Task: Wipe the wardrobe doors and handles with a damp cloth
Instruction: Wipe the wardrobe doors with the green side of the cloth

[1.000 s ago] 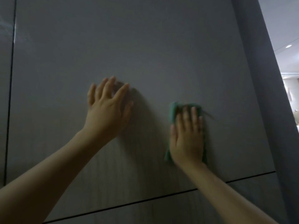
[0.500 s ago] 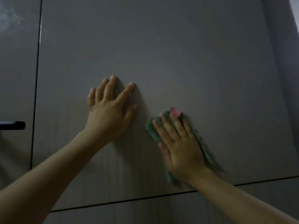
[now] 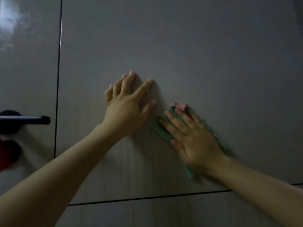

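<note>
A grey wardrobe door [image 3: 188, 51] fills the view. My left hand [image 3: 126, 108] rests on it with fingers spread, fingertips touching the panel. Just to its right, my right hand [image 3: 191, 138] presses a green cloth [image 3: 164, 131] flat against the door with straight fingers. A pink corner of the cloth shows above my fingertips. Most of the cloth is hidden under my palm. A dark bar handle [image 3: 24, 120] sticks out from the neighbouring door at the left edge.
A narrow vertical gap [image 3: 58, 79] separates this door from the glossy left door [image 3: 27, 63]. A horizontal seam [image 3: 147, 198] runs below my hands, with a lower panel [image 3: 147, 213] under it. Something red [image 3: 6, 154] shows below the handle.
My right hand has slid the cloth leftward across the door, close to my left hand. The view has shifted left, bringing the dark handle into sight. My left hand stays put on the panel.
</note>
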Demonstrator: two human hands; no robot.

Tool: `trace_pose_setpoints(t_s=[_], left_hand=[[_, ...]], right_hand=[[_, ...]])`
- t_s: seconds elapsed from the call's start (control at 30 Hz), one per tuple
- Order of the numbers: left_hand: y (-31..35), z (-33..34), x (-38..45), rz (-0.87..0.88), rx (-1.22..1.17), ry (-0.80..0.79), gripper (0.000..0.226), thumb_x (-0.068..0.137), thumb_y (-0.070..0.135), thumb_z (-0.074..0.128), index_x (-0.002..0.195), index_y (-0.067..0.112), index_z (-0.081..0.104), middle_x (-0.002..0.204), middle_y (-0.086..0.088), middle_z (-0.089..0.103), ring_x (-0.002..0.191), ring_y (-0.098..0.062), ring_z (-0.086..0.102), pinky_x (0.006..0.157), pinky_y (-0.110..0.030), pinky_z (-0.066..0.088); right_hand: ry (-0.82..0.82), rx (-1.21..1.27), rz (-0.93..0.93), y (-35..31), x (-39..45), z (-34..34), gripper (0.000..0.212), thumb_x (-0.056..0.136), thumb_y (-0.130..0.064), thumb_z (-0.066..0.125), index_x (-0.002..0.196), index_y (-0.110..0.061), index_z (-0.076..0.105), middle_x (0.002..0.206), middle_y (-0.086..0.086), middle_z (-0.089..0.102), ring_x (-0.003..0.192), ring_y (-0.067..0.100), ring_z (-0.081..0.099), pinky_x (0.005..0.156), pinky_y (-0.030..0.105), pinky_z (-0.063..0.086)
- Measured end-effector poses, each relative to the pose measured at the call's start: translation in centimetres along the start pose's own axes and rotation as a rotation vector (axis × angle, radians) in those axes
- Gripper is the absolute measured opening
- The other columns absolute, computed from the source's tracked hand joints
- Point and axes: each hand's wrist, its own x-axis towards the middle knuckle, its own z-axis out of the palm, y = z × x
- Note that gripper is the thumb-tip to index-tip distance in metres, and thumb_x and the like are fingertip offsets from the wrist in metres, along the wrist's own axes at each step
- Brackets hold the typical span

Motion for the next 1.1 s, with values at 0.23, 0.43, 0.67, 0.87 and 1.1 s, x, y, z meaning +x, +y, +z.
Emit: trace_pose_setpoints(t_s=[0.23, 0.43, 0.67, 0.87, 1.1], left_hand=[[-3.8, -1.9, -0.7, 0.079, -0.139, 0.031, 0.06, 0.091, 0.044, 0.034, 0.147, 0.025, 0.036, 0.157, -0.003, 0.024, 0.144, -0.026, 0.019, 0.116, -0.043, 0.014], [-5.2, -2.3, -2.3, -0.08, 0.018, 0.121, 0.057, 0.089, 0.044, 0.033, 0.143, 0.03, 0.043, 0.156, -0.015, 0.022, 0.141, -0.037, 0.016, 0.116, -0.049, 0.009], [-5.8, -2.8, -2.4, -0.124, -0.058, 0.071, 0.061, 0.087, 0.049, 0.029, 0.146, 0.035, 0.036, 0.157, -0.005, 0.022, 0.143, -0.025, 0.014, 0.115, -0.043, 0.012], [-5.9, -3.1, -2.6, -0.113, -0.029, 0.041, 0.058, 0.092, 0.048, 0.027, 0.149, 0.034, 0.03, 0.16, -0.004, 0.017, 0.146, -0.023, 0.01, 0.117, -0.042, 0.011], [-5.7, -3.2, -2.8, -0.1, -0.007, 0.002, 0.053, 0.101, 0.042, 0.033, 0.152, 0.035, 0.017, 0.162, -0.002, 0.003, 0.148, -0.02, -0.001, 0.118, -0.036, 0.001]], right_hand=[[0.201, -0.041, 0.487, 0.2, 6.3, 0.9, 0.053, 0.098, -0.033, 0.025, 0.146, -0.015, 0.035, 0.151, 0.007, 0.035, 0.142, 0.03, 0.027, 0.116, 0.043, 0.012], [0.028, -0.019, -0.025, 0.6, 4.3, 0.1, 0.051, 0.1, -0.035, 0.024, 0.146, -0.015, 0.034, 0.151, 0.005, 0.034, 0.142, 0.027, 0.026, 0.117, 0.045, 0.015], [0.216, -0.03, 0.356, -1.7, 10.4, 1.4, 0.053, 0.096, -0.033, 0.028, 0.144, -0.014, 0.039, 0.149, 0.007, 0.04, 0.139, 0.031, 0.033, 0.115, 0.042, 0.013], [-0.001, 0.0, -0.142, -2.8, 5.9, 0.9, 0.05, 0.1, -0.036, 0.026, 0.145, -0.018, 0.035, 0.151, 0.004, 0.036, 0.141, 0.027, 0.028, 0.117, 0.045, 0.017], [0.152, 0.005, 0.264, -4.2, 10.0, 1.7, 0.052, 0.097, -0.033, 0.029, 0.145, -0.013, 0.038, 0.149, 0.007, 0.039, 0.139, 0.03, 0.032, 0.115, 0.045, 0.016]])
